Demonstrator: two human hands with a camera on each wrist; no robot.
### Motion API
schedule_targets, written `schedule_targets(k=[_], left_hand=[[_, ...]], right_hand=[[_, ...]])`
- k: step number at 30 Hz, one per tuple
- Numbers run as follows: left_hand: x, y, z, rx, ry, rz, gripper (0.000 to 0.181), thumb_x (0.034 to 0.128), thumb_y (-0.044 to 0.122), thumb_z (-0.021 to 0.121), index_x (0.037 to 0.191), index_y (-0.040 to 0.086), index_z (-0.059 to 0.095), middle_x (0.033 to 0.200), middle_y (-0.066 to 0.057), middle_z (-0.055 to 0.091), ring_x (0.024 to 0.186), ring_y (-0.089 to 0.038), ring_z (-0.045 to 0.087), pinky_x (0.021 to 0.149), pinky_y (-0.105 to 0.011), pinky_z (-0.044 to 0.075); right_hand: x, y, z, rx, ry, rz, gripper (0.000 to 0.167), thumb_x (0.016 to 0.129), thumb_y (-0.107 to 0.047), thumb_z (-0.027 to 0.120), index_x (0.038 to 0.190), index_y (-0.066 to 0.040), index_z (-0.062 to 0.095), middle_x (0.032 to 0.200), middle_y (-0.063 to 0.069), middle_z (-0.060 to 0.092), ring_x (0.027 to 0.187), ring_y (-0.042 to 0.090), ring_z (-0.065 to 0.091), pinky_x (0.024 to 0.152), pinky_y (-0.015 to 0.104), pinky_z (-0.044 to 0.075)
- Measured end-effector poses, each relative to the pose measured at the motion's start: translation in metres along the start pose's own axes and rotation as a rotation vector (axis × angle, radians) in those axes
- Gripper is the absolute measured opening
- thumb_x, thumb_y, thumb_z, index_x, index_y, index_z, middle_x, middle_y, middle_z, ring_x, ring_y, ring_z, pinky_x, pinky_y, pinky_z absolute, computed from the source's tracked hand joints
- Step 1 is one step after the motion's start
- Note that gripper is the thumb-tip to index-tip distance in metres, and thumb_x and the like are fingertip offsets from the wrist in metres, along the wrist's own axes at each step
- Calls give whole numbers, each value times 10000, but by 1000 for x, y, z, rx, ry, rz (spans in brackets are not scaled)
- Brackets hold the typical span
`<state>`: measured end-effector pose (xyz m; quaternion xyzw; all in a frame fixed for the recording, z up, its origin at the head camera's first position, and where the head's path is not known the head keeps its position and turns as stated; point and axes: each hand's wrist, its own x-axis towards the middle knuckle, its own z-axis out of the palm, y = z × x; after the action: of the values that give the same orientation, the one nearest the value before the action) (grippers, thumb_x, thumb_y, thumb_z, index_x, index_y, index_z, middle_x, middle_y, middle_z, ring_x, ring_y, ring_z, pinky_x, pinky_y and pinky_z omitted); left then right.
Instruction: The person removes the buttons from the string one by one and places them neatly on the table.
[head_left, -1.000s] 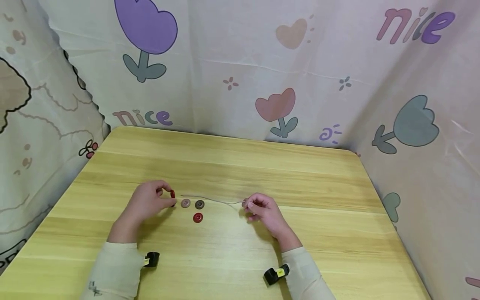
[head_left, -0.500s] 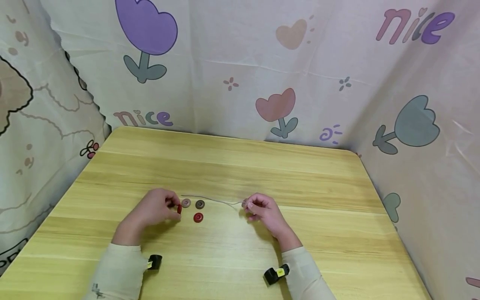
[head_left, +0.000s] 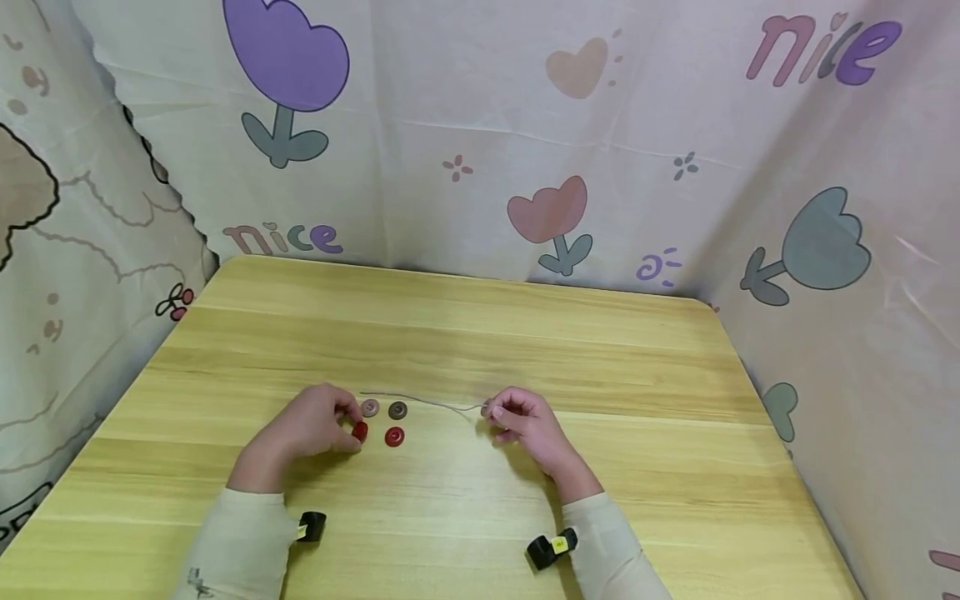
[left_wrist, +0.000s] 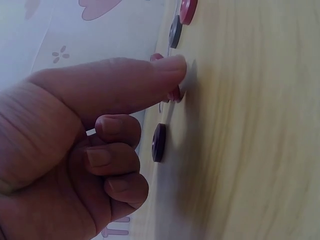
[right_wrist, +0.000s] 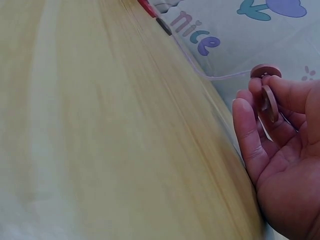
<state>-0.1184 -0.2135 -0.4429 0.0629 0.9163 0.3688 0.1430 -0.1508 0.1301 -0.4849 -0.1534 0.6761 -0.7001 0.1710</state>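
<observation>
My left hand (head_left: pixel 303 429) pinches a red button (head_left: pixel 360 431) between thumb and fingers, low over the table. Its thumb covers much of that button in the left wrist view, where a dark button (left_wrist: pixel 158 142) stands out below. Beside the hand lie a light brown button (head_left: pixel 370 407), a dark brown button (head_left: pixel 397 410) and another red button (head_left: pixel 394 436). My right hand (head_left: pixel 528 423) grips a brown button (right_wrist: pixel 266 71) with a thin cord (head_left: pixel 420 399) running from it leftward along the table. A second brown button (right_wrist: pixel 270 103) sits among the right fingers.
The wooden table (head_left: pixel 480 333) carries all of this. A patterned curtain (head_left: pixel 450 100) hangs behind it and down both sides. Each sleeve has a black camera, one at the left wrist (head_left: pixel 311 527) and one at the right (head_left: pixel 542 552).
My left hand has moved right and toward me with the red button, from left of the light brown button to just below it. My right hand has stayed in place.
</observation>
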Motion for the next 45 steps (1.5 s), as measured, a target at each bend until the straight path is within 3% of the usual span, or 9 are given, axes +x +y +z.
schedule_targets(k=[12,26,35,45], left_hand=[[5,0,5,17,9,33,249,670,68,901,797,116,692,672,-12,502,643,-181,451,590,-339,372],[2,11,4,0,4,-8,273,679,48,887,869,97,698,759,-33,534,687,-197,451,602,-345,385],[14,25,0,-2,16,72,228,734,37,839,906,57,691,733,-29,523,644,-186,509,622,-356,461],[27,40,10,7,19,150,135,794,59,816,869,84,707,659,-28,421,553,-161,401,540,-330,357]], right_hand=[[-1,-1,-1,-21,-1,1,189,999,-105,609,966,82,607,1047,167,646,947,330,607,704,383,564],[0,2,-1,-20,-11,2,168,990,-87,610,960,78,611,1043,160,649,919,314,598,696,361,559],[1,1,-2,-36,-5,-7,169,997,-93,606,974,73,620,1065,181,651,942,330,605,711,382,560],[0,2,0,-37,-1,7,167,989,-97,614,969,68,627,1060,139,665,930,303,603,707,368,558]])
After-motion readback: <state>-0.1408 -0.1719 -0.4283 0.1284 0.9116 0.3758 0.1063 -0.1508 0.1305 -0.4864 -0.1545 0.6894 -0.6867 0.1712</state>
